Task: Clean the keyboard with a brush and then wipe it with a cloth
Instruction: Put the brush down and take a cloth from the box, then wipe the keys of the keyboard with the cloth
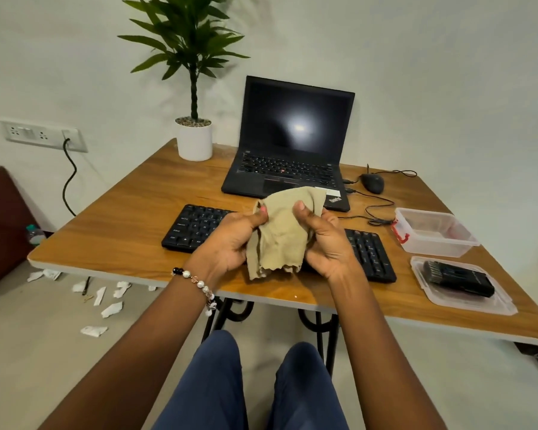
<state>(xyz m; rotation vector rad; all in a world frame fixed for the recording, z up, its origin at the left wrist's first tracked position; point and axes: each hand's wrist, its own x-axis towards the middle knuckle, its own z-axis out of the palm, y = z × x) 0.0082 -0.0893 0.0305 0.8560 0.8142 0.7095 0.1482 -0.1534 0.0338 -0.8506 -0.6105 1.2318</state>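
A beige cloth (281, 231) hangs between both hands above the middle of a black keyboard (196, 226), which lies across the wooden table (115, 234). My left hand (230, 243) pinches the cloth's left edge with thumb and fingers. My right hand (326, 240) grips its right side, thumb on top. The hands and cloth hide the keyboard's middle; its right end (370, 252) shows past my right wrist. A black brush (458, 277) lies on a clear plastic lid (466, 301) at the table's right front.
An open black laptop (292, 144) stands behind the keyboard, with a wired mouse (372, 183) to its right. A clear plastic box (432, 231) sits at the right. A potted plant (194, 141) is at the back left. Paper scraps (106, 302) litter the floor.
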